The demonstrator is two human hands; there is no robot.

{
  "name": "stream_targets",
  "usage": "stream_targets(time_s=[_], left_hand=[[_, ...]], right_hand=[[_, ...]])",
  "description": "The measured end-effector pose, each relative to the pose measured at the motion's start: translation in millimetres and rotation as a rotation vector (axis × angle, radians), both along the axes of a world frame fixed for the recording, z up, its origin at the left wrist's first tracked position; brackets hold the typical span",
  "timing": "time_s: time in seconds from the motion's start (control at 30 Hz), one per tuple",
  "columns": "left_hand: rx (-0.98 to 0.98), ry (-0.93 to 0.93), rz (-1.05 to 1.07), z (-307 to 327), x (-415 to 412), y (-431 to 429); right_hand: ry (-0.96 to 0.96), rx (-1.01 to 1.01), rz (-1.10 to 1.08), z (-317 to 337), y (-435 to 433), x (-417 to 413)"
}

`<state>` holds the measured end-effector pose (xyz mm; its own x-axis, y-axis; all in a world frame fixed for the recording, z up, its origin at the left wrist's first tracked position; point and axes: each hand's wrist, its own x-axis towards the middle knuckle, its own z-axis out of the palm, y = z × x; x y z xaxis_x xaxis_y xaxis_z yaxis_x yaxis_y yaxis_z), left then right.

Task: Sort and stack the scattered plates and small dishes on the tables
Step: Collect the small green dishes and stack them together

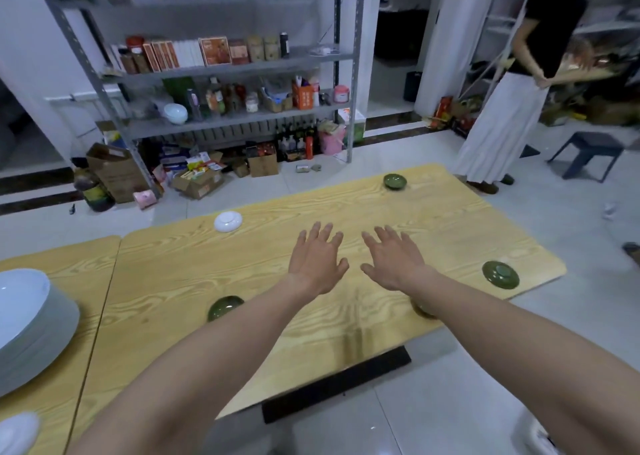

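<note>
Left hand [317, 262] and right hand [393, 260] hover over the middle of the wooden table [173, 274], fingers spread, holding nothing. On it: four green dishes [394, 181] (one half hidden by the right forearm), one white dish [228, 221]. Left of it, one stack of white plates [31, 323].

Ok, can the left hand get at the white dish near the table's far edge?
Probably yes. The left hand is open and empty, and the white dish sits alone just left of it, with only bare table between them.
</note>
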<state>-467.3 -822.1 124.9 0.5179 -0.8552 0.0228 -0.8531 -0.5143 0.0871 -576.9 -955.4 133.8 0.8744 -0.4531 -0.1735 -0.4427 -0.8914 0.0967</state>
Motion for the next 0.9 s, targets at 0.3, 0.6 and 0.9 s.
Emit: stream_targets(time_s=[0.3, 0.6, 0.9], left_hand=[[0.02, -0.021, -0.051, -1.1, -42.0, -50.9], [0.022, -0.028, -0.126, -12.6, -38.6, -119.5], [0.011, 0.004, -0.144, -21.9, 2.0, -205.8]], right_hand=[[-0.026, 0.041, -0.068, -0.1, -43.0, -52.0], [-0.034, 0.048, -0.123, -6.5, -99.2, -54.3], [-0.05, 0.054, -0.15, -8.5, -176.8, -19.0]])
